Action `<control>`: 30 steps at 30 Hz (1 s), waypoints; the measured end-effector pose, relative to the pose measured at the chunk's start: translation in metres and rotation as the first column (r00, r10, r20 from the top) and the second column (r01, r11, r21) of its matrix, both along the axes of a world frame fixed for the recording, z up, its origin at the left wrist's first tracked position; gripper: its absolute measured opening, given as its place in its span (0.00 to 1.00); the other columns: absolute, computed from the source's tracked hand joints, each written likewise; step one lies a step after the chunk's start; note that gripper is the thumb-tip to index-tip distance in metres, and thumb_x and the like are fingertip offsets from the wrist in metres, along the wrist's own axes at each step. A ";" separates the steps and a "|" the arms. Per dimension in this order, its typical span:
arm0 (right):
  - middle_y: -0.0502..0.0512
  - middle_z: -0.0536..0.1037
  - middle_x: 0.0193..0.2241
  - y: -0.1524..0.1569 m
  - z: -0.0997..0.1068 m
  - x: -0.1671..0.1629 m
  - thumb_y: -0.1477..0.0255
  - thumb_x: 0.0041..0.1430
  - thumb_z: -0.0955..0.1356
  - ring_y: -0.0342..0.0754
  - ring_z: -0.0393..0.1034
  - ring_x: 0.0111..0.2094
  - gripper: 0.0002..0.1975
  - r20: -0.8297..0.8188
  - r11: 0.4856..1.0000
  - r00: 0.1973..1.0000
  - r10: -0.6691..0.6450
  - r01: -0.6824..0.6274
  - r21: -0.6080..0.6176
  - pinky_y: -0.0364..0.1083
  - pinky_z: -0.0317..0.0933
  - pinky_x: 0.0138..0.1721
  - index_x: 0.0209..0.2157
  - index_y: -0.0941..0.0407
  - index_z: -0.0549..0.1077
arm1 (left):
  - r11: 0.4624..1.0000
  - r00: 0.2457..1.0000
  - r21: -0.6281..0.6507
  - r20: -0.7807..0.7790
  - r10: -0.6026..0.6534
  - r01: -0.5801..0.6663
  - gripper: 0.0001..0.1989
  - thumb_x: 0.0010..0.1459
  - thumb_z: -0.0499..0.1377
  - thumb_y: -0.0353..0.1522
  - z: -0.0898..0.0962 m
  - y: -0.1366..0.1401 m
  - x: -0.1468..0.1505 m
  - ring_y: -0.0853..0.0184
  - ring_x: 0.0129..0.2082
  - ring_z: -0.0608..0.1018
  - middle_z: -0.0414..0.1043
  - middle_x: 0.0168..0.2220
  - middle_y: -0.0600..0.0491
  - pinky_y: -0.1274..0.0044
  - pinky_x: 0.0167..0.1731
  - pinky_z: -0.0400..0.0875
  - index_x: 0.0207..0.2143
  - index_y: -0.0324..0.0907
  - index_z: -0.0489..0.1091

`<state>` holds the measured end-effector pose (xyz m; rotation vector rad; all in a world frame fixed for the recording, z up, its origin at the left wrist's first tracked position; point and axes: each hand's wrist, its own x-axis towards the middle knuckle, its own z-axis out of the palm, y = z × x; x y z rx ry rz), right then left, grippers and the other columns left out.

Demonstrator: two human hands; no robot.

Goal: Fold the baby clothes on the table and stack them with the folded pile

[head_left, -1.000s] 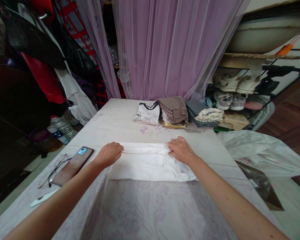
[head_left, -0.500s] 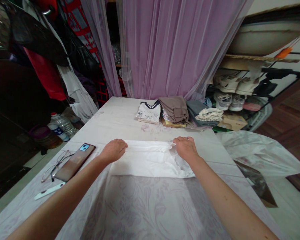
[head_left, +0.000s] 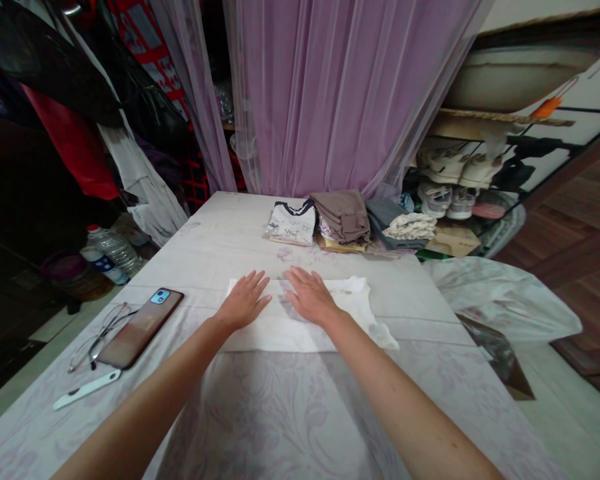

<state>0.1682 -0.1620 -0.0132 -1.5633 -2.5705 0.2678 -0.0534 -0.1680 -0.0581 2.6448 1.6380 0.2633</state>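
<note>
A white folded garment (head_left: pixel 285 339) lies flat on the cloth-covered table (head_left: pixel 260 407), its kind not clear from what shows. On its left part rests my left hand (head_left: pixel 243 300), palm down with fingers stretched out. My right hand (head_left: pixel 310 293) lies flat near the garment's middle, fingers spread, a short gap from the left one. Neither hand grips the fabric. The garment's right end (head_left: pixel 363 307) shows uneven, wavy edges and a small printed mark.
Behind the garment sit a folded white shirt with dark collar (head_left: pixel 293 222), brown folded trousers (head_left: pixel 343 217) and dark folded clothes (head_left: pixel 385 223). To the left lie a phone (head_left: pixel 140 330), glasses (head_left: pixel 97 340) and a pale flat handle-like object (head_left: pixel 87 390). A plastic bag (head_left: pixel 505 297) is at right.
Both hands have let go of the garment's far edge and now lie flat on it. The right hand has moved left, toward the middle. The view has shifted slightly.
</note>
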 end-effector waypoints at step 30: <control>0.54 0.78 0.35 -0.070 -0.010 0.157 0.65 0.55 0.63 0.48 0.72 0.37 0.12 -0.219 0.949 0.936 -0.275 0.228 -0.218 0.44 0.62 0.38 0.33 0.55 0.76 | 1.000 0.999 0.005 0.021 0.026 -0.026 0.09 0.58 0.56 0.39 0.015 -0.031 -0.046 0.54 0.61 0.64 0.72 0.52 0.50 0.56 0.60 0.49 0.30 0.45 0.70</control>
